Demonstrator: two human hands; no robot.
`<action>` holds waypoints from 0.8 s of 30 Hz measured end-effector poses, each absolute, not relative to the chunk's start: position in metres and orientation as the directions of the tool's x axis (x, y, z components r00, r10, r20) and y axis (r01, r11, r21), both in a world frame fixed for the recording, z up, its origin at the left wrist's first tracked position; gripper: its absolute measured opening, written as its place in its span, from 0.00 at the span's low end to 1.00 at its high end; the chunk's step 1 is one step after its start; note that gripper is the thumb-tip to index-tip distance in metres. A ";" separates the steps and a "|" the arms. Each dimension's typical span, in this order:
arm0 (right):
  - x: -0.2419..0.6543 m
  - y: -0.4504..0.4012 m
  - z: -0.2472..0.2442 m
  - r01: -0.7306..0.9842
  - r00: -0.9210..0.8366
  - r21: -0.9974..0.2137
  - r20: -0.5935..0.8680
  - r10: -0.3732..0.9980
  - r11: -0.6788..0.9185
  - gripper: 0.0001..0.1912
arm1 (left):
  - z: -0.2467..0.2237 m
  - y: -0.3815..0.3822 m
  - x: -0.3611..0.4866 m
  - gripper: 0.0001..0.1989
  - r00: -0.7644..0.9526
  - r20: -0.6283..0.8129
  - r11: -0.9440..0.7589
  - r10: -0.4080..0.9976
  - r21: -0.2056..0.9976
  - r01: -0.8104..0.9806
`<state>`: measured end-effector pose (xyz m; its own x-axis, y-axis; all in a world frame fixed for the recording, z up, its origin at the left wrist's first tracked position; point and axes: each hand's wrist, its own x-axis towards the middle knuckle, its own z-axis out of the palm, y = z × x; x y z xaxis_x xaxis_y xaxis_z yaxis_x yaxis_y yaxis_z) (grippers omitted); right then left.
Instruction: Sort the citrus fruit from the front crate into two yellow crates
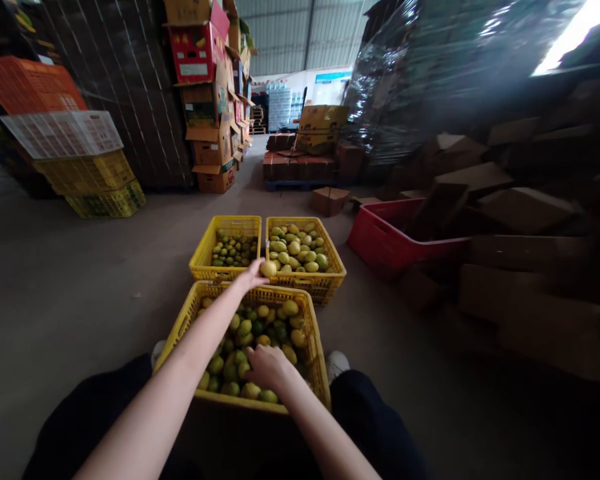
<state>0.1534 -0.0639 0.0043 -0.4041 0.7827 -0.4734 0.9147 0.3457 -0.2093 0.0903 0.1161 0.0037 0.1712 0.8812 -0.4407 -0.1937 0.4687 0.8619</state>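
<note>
My left hand [253, 277] reaches over the far rim of the near yellow crate [321, 360] and holds a pale yellow lemon [269, 269] at its fingertips. That lemon is above the front edge of the far right crate [336, 265], which holds larger yellow-green lemons. Down inside the near crate, my right hand [269, 367] has its fingers curled at a greenish lemon [243, 369] among mixed green and yellow ones. Its fingertips are partly hidden. The far left crate [200, 257] holds smaller, greener fruit.
A red bin [405, 250] with cardboard stands at the right, beside a heap of flattened boxes [520, 267]. Stacked crates [63, 133] are at the left. Tall carton stacks [205, 100] and a loaded pallet [300, 167] stand behind. My legs flank the near crate.
</note>
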 end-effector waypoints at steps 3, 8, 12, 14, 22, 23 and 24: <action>0.154 -0.064 0.005 0.921 -0.391 -0.196 -0.477 0.788 0.338 0.21 | 0.036 0.161 0.097 0.16 0.092 -0.319 0.327 0.943 0.940 -0.095; 0.151 -0.064 0.009 0.927 -0.375 -0.184 -0.450 0.810 0.327 0.20 | -0.010 0.123 0.057 0.06 0.125 -0.350 0.305 0.928 0.910 0.281; 0.145 -0.064 0.013 0.922 -0.388 -0.205 -0.461 0.798 0.329 0.19 | -0.089 0.050 -0.006 0.05 0.118 -0.589 0.403 0.799 0.672 0.621; 0.142 -0.063 0.013 0.921 -0.389 -0.210 -0.473 0.791 0.327 0.20 | -0.119 0.020 -0.035 0.03 0.076 -0.690 0.431 0.720 0.529 0.731; 0.151 -0.056 0.010 0.918 -0.395 -0.228 -0.474 0.787 0.324 0.22 | -0.177 -0.020 -0.101 0.17 -0.063 -0.809 0.453 0.584 0.261 0.852; 0.153 -0.055 0.009 0.919 -0.393 -0.229 -0.470 0.790 0.321 0.23 | -0.181 -0.019 -0.105 0.18 -0.070 -0.803 0.454 0.592 0.261 0.852; 0.155 -0.055 0.009 0.921 -0.388 -0.229 -0.468 0.794 0.315 0.23 | -0.185 -0.017 -0.109 0.18 -0.071 -0.794 0.455 0.603 0.270 0.848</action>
